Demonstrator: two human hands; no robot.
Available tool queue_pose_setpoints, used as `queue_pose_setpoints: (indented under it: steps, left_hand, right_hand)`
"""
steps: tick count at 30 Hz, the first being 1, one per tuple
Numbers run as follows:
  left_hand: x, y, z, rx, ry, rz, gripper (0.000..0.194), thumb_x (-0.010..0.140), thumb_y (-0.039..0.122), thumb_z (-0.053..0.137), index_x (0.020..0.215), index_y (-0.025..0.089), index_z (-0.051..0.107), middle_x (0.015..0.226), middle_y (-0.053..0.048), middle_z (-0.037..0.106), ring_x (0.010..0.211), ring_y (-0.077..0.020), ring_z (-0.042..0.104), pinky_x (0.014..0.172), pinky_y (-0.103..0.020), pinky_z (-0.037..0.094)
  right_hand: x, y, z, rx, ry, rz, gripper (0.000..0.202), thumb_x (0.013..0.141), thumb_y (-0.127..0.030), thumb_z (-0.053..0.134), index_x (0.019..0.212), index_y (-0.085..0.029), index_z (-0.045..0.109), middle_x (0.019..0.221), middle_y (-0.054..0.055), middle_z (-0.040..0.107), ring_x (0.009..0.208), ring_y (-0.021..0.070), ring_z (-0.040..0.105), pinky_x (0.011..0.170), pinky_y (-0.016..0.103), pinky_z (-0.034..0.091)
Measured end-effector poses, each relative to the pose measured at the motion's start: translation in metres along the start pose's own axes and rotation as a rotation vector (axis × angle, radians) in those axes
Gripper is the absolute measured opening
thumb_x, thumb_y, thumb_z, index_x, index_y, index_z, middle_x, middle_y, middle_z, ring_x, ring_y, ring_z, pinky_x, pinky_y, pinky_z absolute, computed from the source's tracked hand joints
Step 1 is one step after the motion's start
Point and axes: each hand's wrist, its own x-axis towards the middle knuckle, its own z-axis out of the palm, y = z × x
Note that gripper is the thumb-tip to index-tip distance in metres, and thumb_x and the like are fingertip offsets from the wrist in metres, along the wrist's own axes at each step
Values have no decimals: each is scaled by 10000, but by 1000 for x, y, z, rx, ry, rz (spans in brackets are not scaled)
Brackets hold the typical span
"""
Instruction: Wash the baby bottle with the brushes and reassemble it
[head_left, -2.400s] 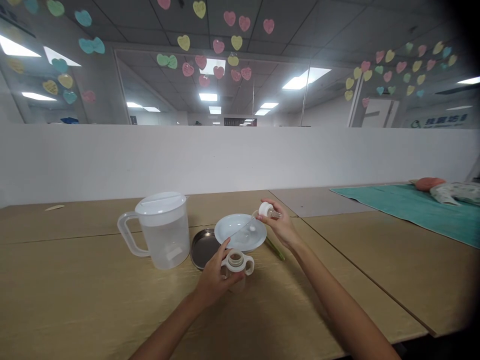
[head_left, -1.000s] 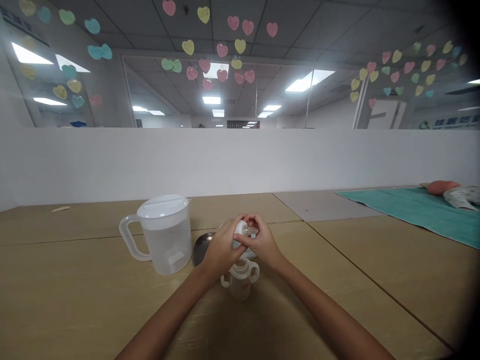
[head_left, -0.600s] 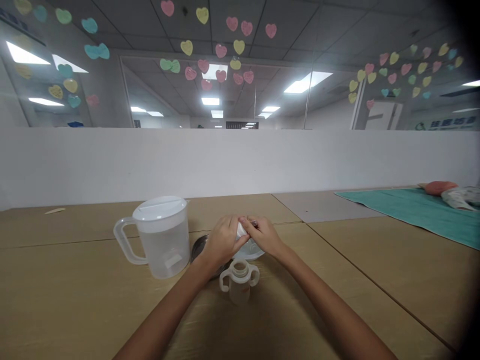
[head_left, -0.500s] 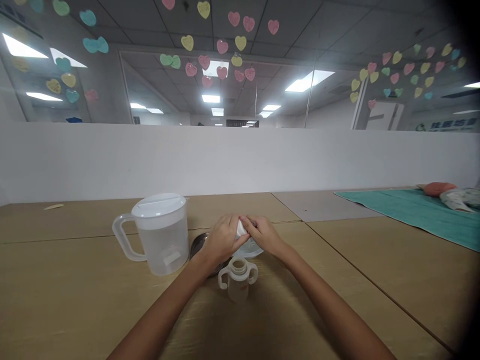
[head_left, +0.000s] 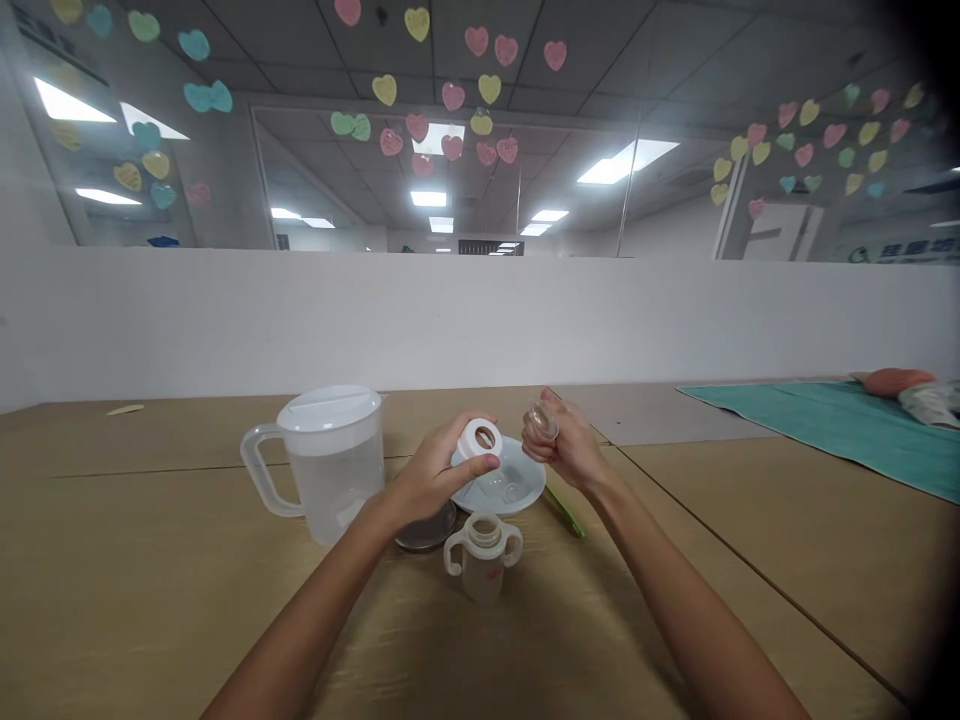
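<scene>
In my left hand is a white bottle collar ring, its round hole facing me. My right hand, fingers curled, grips a clear bottle nipple with its wide base towards me. Collar and nipple are apart, both above a pale bowl that has clear, shiny content. Nearer to me stands an uncapped baby bottle with two side handles, upright on the table. A dark round metal dish lies partly hidden under my left wrist.
A lidded clear pitcher stands left of my left hand. Right of the bowl lies a thin green stick-like thing. A teal cloth covers the far right of the table. A white wall rises behind.
My hands, together on the white piece before, have moved apart. The collar now shows in my left hand and the nipple in my right. More of the bowl and the green thing show.
</scene>
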Motion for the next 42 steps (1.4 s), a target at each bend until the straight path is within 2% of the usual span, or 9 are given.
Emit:
queue_pose_setpoints:
  steps: [3, 8, 13, 21, 27, 30, 35, 39, 42]
  left_hand:
    - [3, -13, 3, 138, 5, -12, 395, 798, 498, 511, 1056, 198, 529, 997, -45, 538, 901, -185, 519, 799, -291, 412]
    - [2, -62, 18, 448, 10, -128, 487, 775, 554, 498, 1097, 193, 550, 1019, -76, 518, 956, -221, 518, 863, -342, 393]
    - [-3, -98, 35, 637, -92, -235, 459, 766, 522, 525, 1065, 176, 563, 970, -75, 626, 936, -239, 554, 846, -344, 376]
    - [-10, -120, 46, 721, -102, -326, 402, 749, 552, 511, 864, 201, 668, 979, -89, 646, 1026, -266, 520, 935, -409, 293]
    - [-10, -114, 45, 706, -36, -249, 371, 778, 479, 521, 992, 195, 626, 1062, -78, 619, 1046, -256, 505, 934, -412, 314]
    - [-16, -96, 33, 710, 124, -113, 277, 826, 385, 482, 1010, 214, 598, 1055, -55, 612, 1019, -219, 514, 944, -399, 321]
    - [-55, -77, -14, 801, 642, 104, 229, 799, 249, 503, 1021, 213, 548, 1115, -67, 548, 1100, -220, 469, 1041, -444, 223]
    - [-91, -94, -53, 839, 1146, -61, 373, 803, 277, 471, 1152, 159, 412, 1206, -139, 427, 1188, -258, 372, 1017, -463, 255]
    - [-106, -118, -70, 814, 1286, -211, 437, 806, 299, 452, 1198, 132, 353, 1207, -154, 400, 1180, -253, 360, 992, -450, 295]
  right_hand:
    - [3, 10, -11, -186, 158, -70, 471, 803, -567, 468, 554, -188, 341, 440, -81, 286, 360, 42, 229, 379, 183, 163]
    - [-8, 68, -46, -862, 304, -37, 314, 830, -476, 466, 775, -174, 532, 617, -22, 508, 569, 111, 467, 539, 221, 362]
    - [-21, 104, -72, -1395, 206, 78, 195, 755, -233, 576, 920, -148, 637, 877, 74, 603, 863, 186, 520, 786, 280, 376]
    - [-23, 116, -82, -1437, 214, 168, 354, 761, -79, 428, 1009, -148, 671, 994, 99, 567, 998, 189, 493, 915, 275, 326]
    - [-22, 121, -89, -1305, 267, 154, 373, 775, -121, 424, 1080, -145, 637, 1044, 104, 559, 1028, 191, 481, 947, 303, 329]
    - [-22, 119, -91, -1186, 333, 113, 364, 793, -185, 414, 1083, -142, 628, 1057, 103, 567, 1015, 189, 498, 940, 318, 346]
    - [-33, 109, -108, -967, 522, 173, 338, 769, -262, 424, 996, -144, 644, 1040, 92, 609, 925, 188, 551, 825, 296, 419]
    - [-52, 102, -140, -937, 698, 296, 317, 729, -210, 421, 921, -141, 664, 983, 94, 646, 912, 199, 570, 817, 287, 408]
    - [-66, 106, -169, -955, 861, 379, 317, 703, -211, 436, 906, -135, 667, 912, 96, 660, 853, 215, 590, 760, 296, 417]
